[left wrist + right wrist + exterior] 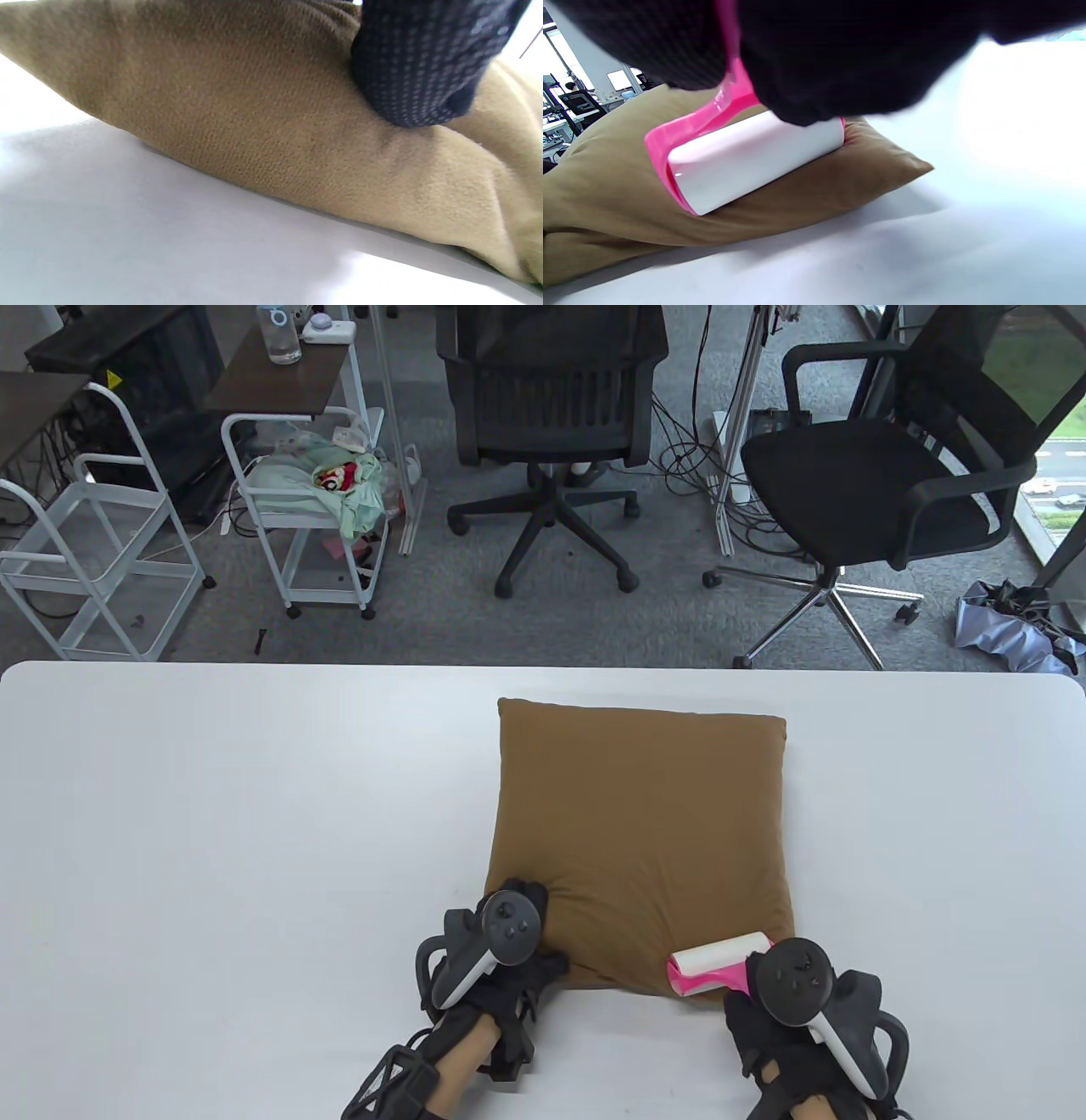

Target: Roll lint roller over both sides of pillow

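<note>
A brown square pillow (640, 823) lies flat on the white table (212, 857). My left hand (522, 929) presses on the pillow's near left corner; in the left wrist view a gloved finger (424, 72) pushes into the fabric (254, 118). My right hand (764, 1010) grips the pink handle of a lint roller (719, 960). Its white roll rests on the pillow's near right corner, which the right wrist view shows too, the roll (755, 159) lying on the pillow (818, 190).
Beyond the table's far edge stand two black office chairs (551, 415) (882, 466) and white wire carts (310, 500) on grey carpet. The table surface stretches wide to the left and right of the pillow.
</note>
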Motion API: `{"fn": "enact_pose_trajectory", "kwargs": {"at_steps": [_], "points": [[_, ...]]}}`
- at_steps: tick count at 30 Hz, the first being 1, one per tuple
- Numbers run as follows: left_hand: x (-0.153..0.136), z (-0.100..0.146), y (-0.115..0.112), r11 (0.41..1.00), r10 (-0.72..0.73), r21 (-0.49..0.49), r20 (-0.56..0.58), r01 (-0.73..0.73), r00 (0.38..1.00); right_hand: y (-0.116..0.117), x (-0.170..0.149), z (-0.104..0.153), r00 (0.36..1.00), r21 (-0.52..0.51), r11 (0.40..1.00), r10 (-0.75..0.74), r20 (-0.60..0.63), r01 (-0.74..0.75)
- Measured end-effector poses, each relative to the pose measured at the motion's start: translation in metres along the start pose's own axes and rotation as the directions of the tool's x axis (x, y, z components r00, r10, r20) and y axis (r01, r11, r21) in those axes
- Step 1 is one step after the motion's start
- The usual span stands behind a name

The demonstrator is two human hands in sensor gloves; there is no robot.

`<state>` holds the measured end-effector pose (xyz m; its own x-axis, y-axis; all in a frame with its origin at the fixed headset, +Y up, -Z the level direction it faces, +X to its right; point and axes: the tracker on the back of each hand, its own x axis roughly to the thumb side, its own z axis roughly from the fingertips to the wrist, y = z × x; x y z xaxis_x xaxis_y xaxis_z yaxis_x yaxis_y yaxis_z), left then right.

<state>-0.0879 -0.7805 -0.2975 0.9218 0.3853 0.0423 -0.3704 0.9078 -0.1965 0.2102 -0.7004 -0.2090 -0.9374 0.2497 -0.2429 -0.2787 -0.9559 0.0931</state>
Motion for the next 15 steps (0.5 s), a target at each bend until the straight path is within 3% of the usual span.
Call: {"fn": "enact_pose_trajectory", "kwargs": {"at_steps": [7, 15], "points": [[0.002, -0.002, 0.001, 1.0, -0.017, -0.015, -0.009, 0.017, 1.0, -0.008, 0.002, -0.018, 0.993, -0.047, 0.993, -0.112, -0.046, 0.11], [0.002, -0.002, 0.001, 1.0, -0.02, -0.014, -0.011, 0.02, 1.0, -0.012, 0.033, -0.092, 0.968, -0.103, 0.974, -0.214, -0.131, 0.202]]}}
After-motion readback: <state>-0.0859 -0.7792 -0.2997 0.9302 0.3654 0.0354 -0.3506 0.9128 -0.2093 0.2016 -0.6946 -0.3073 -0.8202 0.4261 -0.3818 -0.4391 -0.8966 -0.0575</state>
